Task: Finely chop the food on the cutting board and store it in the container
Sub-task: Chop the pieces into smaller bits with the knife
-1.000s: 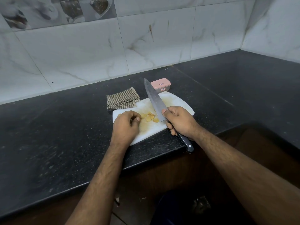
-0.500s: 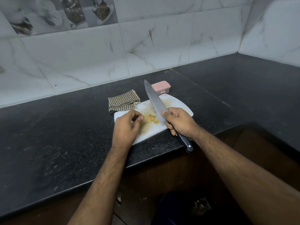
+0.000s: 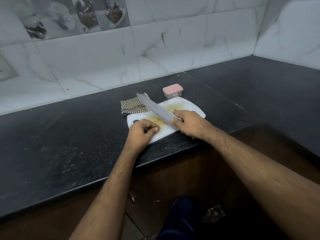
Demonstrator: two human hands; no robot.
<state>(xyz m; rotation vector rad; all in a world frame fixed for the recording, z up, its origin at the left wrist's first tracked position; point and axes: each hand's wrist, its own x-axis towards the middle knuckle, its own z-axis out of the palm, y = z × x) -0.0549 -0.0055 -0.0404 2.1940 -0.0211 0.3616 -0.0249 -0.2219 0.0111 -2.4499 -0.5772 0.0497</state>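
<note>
A white cutting board point(image 3: 190, 106) lies at the front edge of the black counter. Yellowish food pieces point(image 3: 158, 120) sit on it, partly hidden by the blade. My right hand point(image 3: 190, 123) grips a large knife point(image 3: 155, 110) near the base of the blade, which slants to the far left over the food. My left hand point(image 3: 142, 134) rests on the board's left end with curled fingers, just left of the food; I cannot tell whether it touches any. A small container with a pink lid point(image 3: 172, 90), closed, stands behind the board.
A folded checked cloth point(image 3: 132, 107) lies at the board's far left corner, under the knife tip. The black counter point(image 3: 69, 135) runs left and turns at the right corner, backed by tiled walls. Below the counter edge is a brown cabinet front.
The knife blade has swung left and now crosses over the food, its tip above the cloth. My left hand stayed at the board's left end. The camera view shifted.
</note>
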